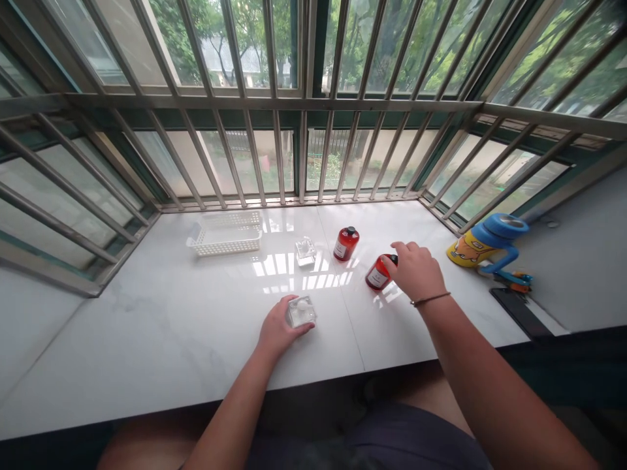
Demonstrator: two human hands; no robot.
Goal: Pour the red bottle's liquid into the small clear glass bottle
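My left hand [279, 331] grips a clear, square glass-like piece [300, 312] near the front of the counter, thumb on its near side and fingers on the far side. My right hand [416, 269] has its fingers closed around the black cap of a red bottle [377, 275] with a white label. That bottle looks tilted. Behind it and a little to the left stands another red bottle [346, 244], upright with a black cap. A second clear glass-like piece [305, 251] sits to the left of the bottles, touched by neither hand.
A white perforated plastic basket [228, 243] lies at the back left. On the right stand a blue and yellow water bottle [484, 241], a small colourful object [515, 282] and a black phone-like slab [520, 312]. Metal window bars [274, 156] border the white counter [161, 326].
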